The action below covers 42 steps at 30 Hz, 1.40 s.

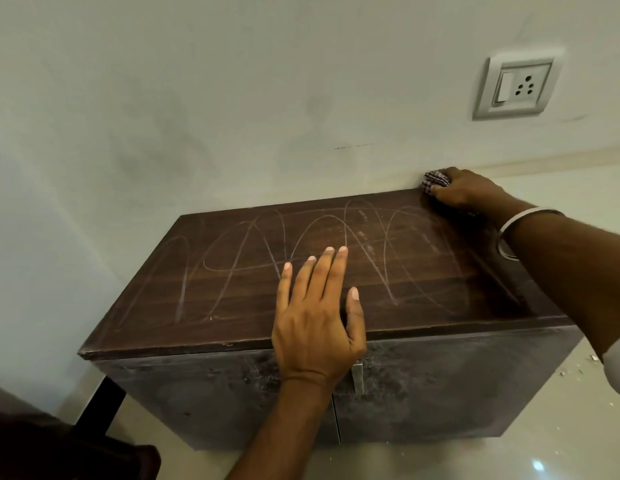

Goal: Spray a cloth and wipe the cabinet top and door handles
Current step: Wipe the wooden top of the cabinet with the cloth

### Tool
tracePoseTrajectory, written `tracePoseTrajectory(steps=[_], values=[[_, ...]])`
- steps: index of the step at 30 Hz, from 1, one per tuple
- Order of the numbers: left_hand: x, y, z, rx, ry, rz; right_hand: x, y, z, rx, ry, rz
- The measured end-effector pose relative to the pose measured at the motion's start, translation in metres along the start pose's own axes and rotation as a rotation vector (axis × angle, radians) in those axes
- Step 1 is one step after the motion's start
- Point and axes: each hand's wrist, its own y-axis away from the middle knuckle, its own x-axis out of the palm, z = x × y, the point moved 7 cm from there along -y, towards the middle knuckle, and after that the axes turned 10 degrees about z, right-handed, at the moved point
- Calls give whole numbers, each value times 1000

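Observation:
A low dark-brown wooden cabinet stands against the wall; its top (232, 282) is dusty with looping chalk-like streaks. My left hand (315, 320) lies flat on the front middle of the top, fingers spread, holding nothing. My right hand (468, 192) is at the far right back corner of the top, pressing a bunched checked cloth (436, 180) against the surface by the wall. A metal door handle (357, 377) shows on the dusty front, just below my left wrist. No spray bottle is in view.
A white wall with a switch and socket plate (518, 86) rises behind the cabinet. Pale glossy floor (509, 459) lies in front and to the right, with small bits of debris. A dark piece of furniture (42, 441) sits at the lower left.

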Motion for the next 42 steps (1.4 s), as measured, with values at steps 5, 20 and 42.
tracePoseTrajectory(steps=[5, 20, 42], values=[[0, 1, 1, 2, 7, -11, 1, -3, -4, 46, -35, -21], [-1, 1, 1, -9, 13, 11, 11, 23, 13, -8, 100, 52], [2, 1, 2, -27, 40, 30, 5, 18, -7, 171, 8, -54]])
